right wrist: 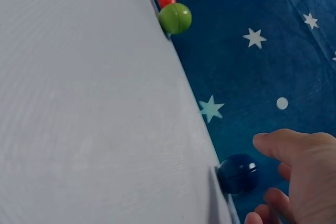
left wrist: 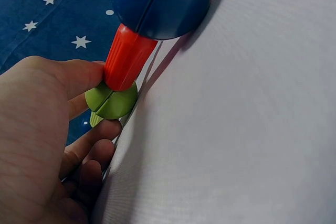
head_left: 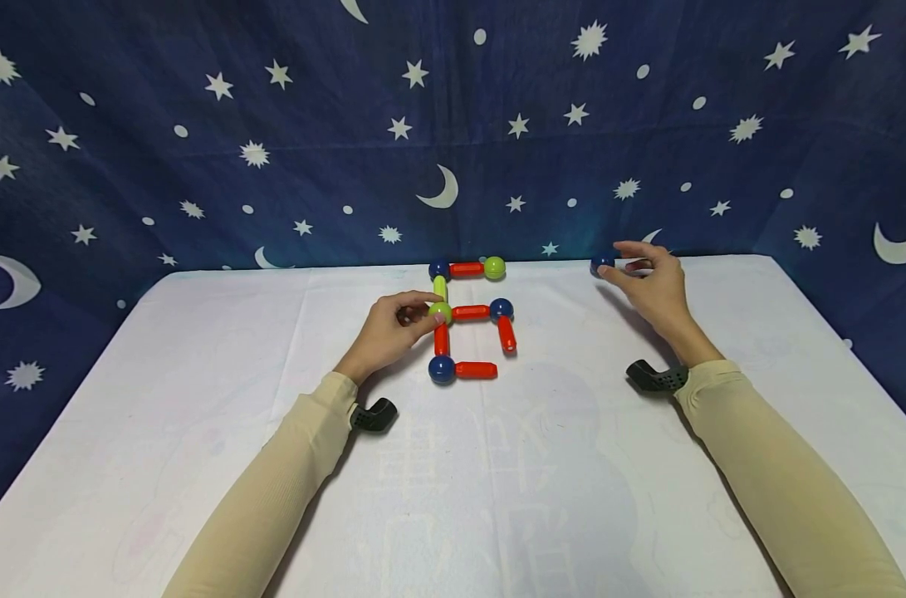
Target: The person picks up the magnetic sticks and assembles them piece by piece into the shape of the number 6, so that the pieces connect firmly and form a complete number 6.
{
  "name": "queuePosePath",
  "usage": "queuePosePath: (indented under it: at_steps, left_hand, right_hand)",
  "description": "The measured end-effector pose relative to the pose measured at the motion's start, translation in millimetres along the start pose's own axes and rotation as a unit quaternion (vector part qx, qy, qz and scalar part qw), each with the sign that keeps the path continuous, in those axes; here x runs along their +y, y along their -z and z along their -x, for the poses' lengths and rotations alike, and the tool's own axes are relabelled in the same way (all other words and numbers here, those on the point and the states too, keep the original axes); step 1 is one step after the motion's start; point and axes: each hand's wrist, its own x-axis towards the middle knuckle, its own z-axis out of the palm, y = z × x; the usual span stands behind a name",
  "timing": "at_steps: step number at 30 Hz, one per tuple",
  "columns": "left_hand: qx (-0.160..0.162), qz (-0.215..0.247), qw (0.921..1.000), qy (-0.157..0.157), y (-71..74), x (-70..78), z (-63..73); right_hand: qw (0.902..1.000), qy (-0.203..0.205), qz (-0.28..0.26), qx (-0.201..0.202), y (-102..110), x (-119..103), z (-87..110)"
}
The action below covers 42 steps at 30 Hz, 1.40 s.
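Note:
My left hand [head_left: 393,329] pinches a green ball [head_left: 441,311] between thumb and fingers; in the left wrist view it holds the green ball [left wrist: 116,103] where a red rod [left wrist: 126,59] joins it. That ball sits mid-left in a flat figure of magnetic rods and balls. A light green rod [head_left: 440,288] runs up from it, and red rods run right and down. At the back right, my right hand [head_left: 660,292] is spread around a lone dark blue ball [head_left: 599,263]. The right wrist view shows the thumb apart from this blue ball [right wrist: 238,174].
The figure also has an upper blue ball [head_left: 438,270], a far green ball [head_left: 494,267], a right blue ball [head_left: 501,310] with a short red rod [head_left: 507,334], and a near blue ball [head_left: 442,370]. Behind the white-covered table [head_left: 423,498] hangs a starry blue cloth [head_left: 310,108].

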Motion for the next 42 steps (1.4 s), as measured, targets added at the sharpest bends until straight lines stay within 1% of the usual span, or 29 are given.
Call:
queuePosePath:
  at_steps: [3,8,15,20,24,30,38,42]
  left_hand:
    - [0.000,0.001,1.0000,0.000,-0.1,0.4,-0.4]
    - [-0.002,0.002,1.0000,-0.001,-0.1,0.7,-0.7]
    - [-0.001,0.001,1.0000,0.000,-0.5,0.2,-0.7]
    - [0.001,0.002,1.0000,0.000,-0.3,-0.1,-0.8]
    - [0.001,0.002,1.0000,0.002,0.0,0.6,-0.1]
    - [0.000,0.001,1.0000,0.001,-0.1,1.0,0.7]
    - [0.000,0.002,1.0000,0.000,-0.7,0.3,0.3]
    - [0.000,0.003,1.0000,0.001,-0.5,0.3,0.4]
  right_hand:
    - [0.9999,0.000,0.013,-0.010,0,3,0.2]
    - [0.9996,0.005,0.019,-0.020,2,6,1.2]
    - [0.9981,-0.002,0.043,-0.043,0,7,1.4]
    - [0.9951,0.020,0.070,-0.067,-2,10,-0.2]
    - [0.9925,0.043,0.084,-0.078,-3,13,-0.5]
    - [0.9907,0.064,0.091,-0.079,-4,15,0.2]
    - [0.9932,0.066,0.068,-0.069,-6,16,1.6]
    - [0.9934,0.069,0.066,-0.064,-7,15,1.9]
